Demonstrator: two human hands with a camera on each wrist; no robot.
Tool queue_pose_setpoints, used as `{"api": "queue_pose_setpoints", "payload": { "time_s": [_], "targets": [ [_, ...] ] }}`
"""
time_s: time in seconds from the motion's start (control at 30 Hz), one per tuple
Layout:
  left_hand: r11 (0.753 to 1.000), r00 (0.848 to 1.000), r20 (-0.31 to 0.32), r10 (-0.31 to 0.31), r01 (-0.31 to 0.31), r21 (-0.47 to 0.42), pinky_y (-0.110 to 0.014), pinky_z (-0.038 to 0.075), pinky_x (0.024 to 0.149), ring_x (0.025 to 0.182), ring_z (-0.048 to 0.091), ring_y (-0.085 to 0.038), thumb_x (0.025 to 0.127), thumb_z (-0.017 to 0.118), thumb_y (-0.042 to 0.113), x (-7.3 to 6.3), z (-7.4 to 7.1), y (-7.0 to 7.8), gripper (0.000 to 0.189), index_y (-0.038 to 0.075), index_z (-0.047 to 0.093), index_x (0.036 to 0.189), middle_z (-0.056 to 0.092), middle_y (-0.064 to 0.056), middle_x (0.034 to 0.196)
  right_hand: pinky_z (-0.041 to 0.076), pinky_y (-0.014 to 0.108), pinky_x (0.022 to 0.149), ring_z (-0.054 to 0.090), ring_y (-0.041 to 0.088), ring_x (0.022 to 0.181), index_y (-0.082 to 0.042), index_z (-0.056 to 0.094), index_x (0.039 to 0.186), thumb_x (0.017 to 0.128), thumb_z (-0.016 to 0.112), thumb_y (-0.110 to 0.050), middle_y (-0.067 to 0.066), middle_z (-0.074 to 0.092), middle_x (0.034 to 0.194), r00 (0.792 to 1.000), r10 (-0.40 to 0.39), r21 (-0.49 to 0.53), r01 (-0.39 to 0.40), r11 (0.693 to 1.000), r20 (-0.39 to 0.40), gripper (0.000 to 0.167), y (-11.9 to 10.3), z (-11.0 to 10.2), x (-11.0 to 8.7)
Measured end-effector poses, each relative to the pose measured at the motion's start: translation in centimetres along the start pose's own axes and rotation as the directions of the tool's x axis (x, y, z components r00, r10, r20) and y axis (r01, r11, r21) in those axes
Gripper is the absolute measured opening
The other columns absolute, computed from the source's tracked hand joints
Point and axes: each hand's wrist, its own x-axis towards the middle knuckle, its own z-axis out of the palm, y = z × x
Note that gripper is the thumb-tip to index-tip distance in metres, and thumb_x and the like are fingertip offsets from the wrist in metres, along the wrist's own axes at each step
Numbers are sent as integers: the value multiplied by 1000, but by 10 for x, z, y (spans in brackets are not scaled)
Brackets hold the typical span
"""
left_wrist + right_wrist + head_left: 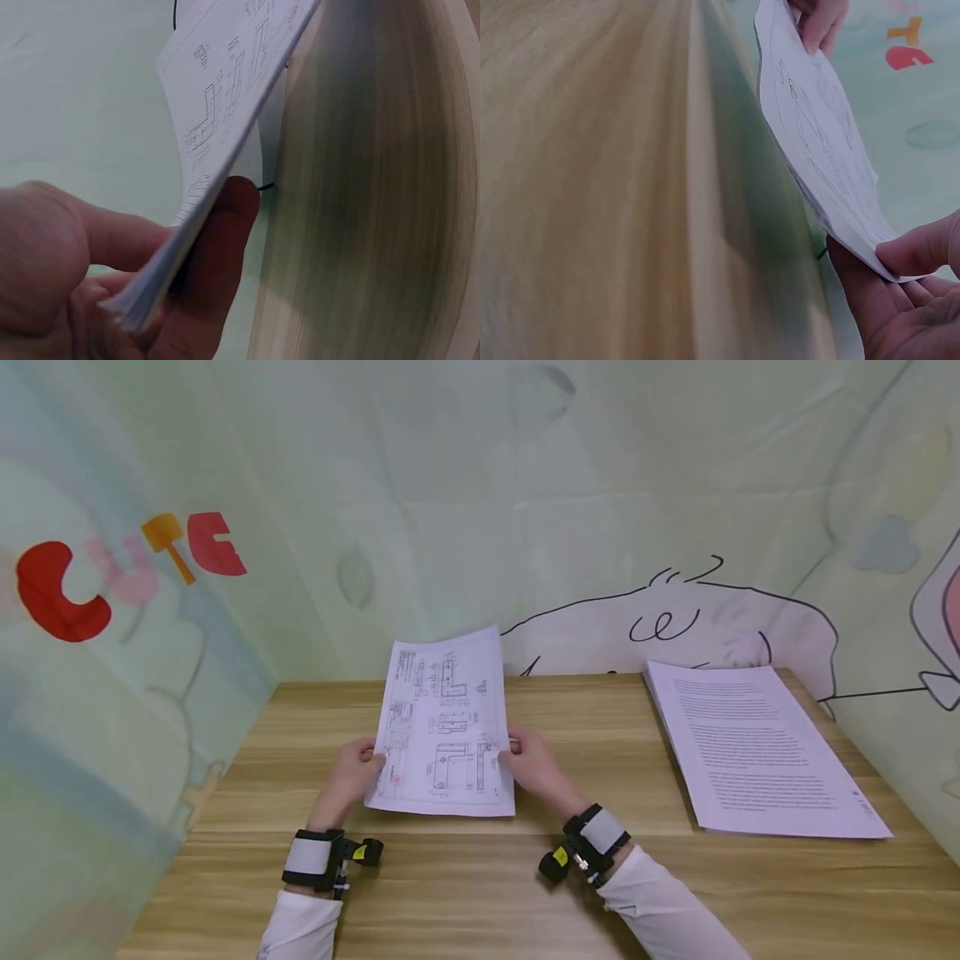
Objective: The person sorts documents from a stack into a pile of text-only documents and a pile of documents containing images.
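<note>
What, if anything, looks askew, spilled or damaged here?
Nothing looks spilled or clearly damaged. The held sheets bow slightly, and in the left wrist view their edges spread a little near the left grip, which seems ordinary for loose paper. The paper stack rests on the table.

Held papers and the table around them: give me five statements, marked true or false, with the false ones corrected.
1. The left hand pinches the drawing sheets at an edge. True.
2. The stack of text pages lies on the table. True.
3. The right hand presses on the stack of text pages. False: it pinches the drawing sheets, opposite the left hand.
4. The upper face of the drawing sheets is blank. False: line drawings show on it.
5. Each wrist wears a black strap. True.
</note>
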Motion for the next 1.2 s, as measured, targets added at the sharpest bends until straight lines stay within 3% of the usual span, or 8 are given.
{"api": "queue_pose_setpoints", "payload": {
  "time_s": [0.2, 0.37, 0.63, 0.93, 1.1, 1.2],
  "targets": [
    [998, 998, -49, -33, 36, 51, -30, 49, 76, 97, 60, -26, 100, 44, 9, 3, -9, -8, 41, -6, 49, 138, 61, -25, 121, 49, 24, 61, 67, 15, 78, -3, 55, 137, 95, 58, -5, 15, 74, 105, 999, -26, -13, 26, 1000, 34, 42, 6, 18, 6],
    [997, 997, -64, -48, 52, 63, -38, 48, 84, 103, 57, -32, 99, 39, 5, 3, -15, -14, 44, -8, 44, 141, 57, -28, 127, 49, 25, 57, 65, 15, 72, -3, 55, 137, 95, 58, -6, 15, 73, 99, 998, -25, -49, 28, 998, 57, 42, 3, 30, 9],
    [994, 996, -35, -79, 82, 77, -26, 45, 73, 99, 56, -29, 93, 38, -3, 1, -22, -29, 49, -11, 44, 141, 57, -26, 122, 46, 22, 48, 59, 13, 58, 0, 52, 141, 93, 56, -2, 14, 69, 84, 996, -39, -143, 51, 988, 82, 47, 0, 44, 11],
    [992, 993, -37, -108, 110, 53, -22, 41, 69, 98, 55, -29, 91, 39, -2, 4, -22, -37, 51, -13, 42, 142, 56, -26, 119, 44, 21, 44, 56, 13, 48, -2, 44, 147, 92, 65, -10, 6, 67, 69, 997, -2, -193, 18, 981, 83, 59, 0, 41, 8],
    [994, 993, -62, -101, 104, 45, -24, 43, 69, 94, 58, -28, 91, 47, 3, 4, -25, -39, 52, -11, 45, 141, 58, -26, 116, 48, 23, 47, 57, 13, 51, 0, 42, 147, 93, 65, -14, 7, 66, 72, 993, 32, -196, -10, 981, 114, 61, 0, 33, 4],
    [988, 988, -75, -133, 138, 66, -31, 46, 74, 99, 58, -31, 94, 52, 11, 2, -27, -37, 53, -8, 43, 143, 57, -27, 123, 52, 25, 51, 60, 15, 55, 1, 45, 145, 94, 65, -16, 8, 67, 77, 990, 41, -193, -14, 981, 134, 57, 1, 26, 3]
  ]
}}
